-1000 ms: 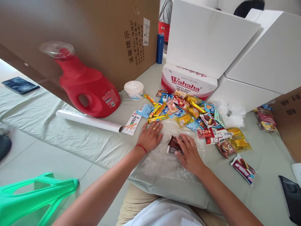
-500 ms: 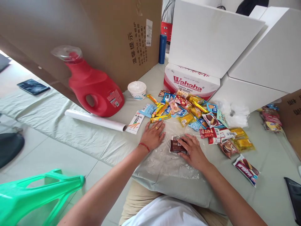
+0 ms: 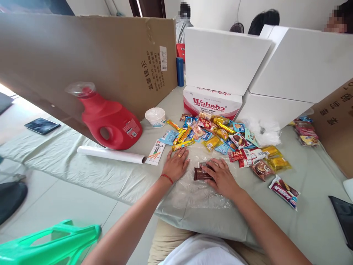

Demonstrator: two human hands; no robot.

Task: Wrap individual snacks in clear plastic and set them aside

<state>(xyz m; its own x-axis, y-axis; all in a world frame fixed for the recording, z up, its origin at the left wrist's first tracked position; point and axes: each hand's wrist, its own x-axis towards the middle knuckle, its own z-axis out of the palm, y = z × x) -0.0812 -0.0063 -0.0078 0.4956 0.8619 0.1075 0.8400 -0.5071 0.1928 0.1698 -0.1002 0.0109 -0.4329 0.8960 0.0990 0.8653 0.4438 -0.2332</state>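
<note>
My left hand lies flat on the grey cloth at the edge of a clear plastic bag, fingers spread, holding nothing. Just beyond its fingertips are yellow-wrapped snack sticks. My right hand is over two dark brown snack packets on the bag, with thumb and fingers around their right ends; those ends are hidden. Past both hands spreads a heap of small wrapped snacks. A white snack packet lies left of my left hand, and a purple-and-white cake packet to the right.
A red detergent jug, a white paper tube and a white paper cup stand or lie at left. Behind are a Wahaha carton, white boxes and brown cardboard. A green stool is at lower left.
The camera view has tilted up, showing more of the room behind. Under my right hand, the nearer brown packet now sticks out farther left than the other. My left hand stays in place.
</note>
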